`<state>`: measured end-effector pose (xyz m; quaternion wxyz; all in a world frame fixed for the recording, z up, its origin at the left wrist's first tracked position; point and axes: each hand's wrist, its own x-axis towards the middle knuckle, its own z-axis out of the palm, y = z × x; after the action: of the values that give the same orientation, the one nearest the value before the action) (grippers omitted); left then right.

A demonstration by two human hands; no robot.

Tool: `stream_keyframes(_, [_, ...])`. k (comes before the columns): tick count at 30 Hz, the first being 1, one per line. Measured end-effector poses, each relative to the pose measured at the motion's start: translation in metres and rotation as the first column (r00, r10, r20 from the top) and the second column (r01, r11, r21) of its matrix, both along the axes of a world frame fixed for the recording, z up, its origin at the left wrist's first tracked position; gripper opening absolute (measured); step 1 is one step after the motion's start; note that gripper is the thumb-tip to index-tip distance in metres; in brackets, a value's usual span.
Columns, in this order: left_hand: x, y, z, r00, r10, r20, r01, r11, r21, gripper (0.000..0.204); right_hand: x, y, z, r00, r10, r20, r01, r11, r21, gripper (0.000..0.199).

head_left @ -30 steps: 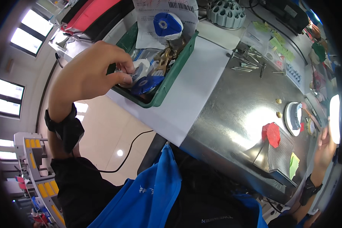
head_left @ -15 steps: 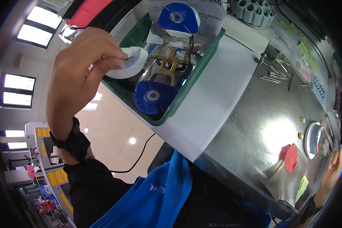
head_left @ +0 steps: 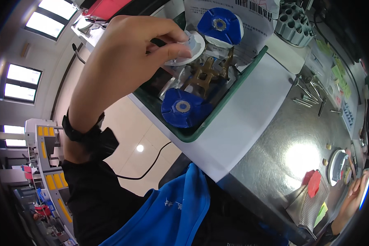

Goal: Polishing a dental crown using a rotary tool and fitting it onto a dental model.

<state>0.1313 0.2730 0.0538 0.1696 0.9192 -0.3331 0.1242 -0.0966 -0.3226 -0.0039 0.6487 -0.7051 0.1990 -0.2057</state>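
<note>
One white cast (head_left: 198,44), partly finger-hidden, is at twelve o'clock, pinched by my left hand (head_left: 137,45); I can't tell the grip of my right hand (head_left: 354,196), at four. Barcoded paper (head_left: 256,28), at one, is cut off.

With the left hand (head_left: 141,45), lifts the white disc-based piece (head_left: 197,45) from inside the green tray (head_left: 233,92), passes it over the left rim, then brings it inward, appearing just beside the farther blue plate (head_left: 229,32).

Fisheye view from the wearer's head, downward and near, over green tray (head_left: 225,99) and metal bench (head_left: 262,151)
</note>
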Motion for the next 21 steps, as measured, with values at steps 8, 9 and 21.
stream_keyframes(8, [-0.023,0.002,0.045,0.899,0.384,-0.210,-0.233,0.826,0.513,0.012,-0.003,-0.017,-0.023,0.998,0.008,0.057,0.000,0.990,-0.140,0.036])
stream_keyframes(9, [-0.024,0.001,0.038,0.919,0.356,-0.172,-0.224,0.827,0.515,0.011,-0.004,-0.018,-0.023,0.998,0.008,0.061,0.002,0.987,-0.159,0.036])
stream_keyframes(21, [-0.004,-0.008,0.011,0.956,0.271,-0.113,-0.141,0.761,0.633,0.007,-0.021,-0.006,-0.014,0.986,0.114,0.120,-0.067,0.937,-0.343,0.033])
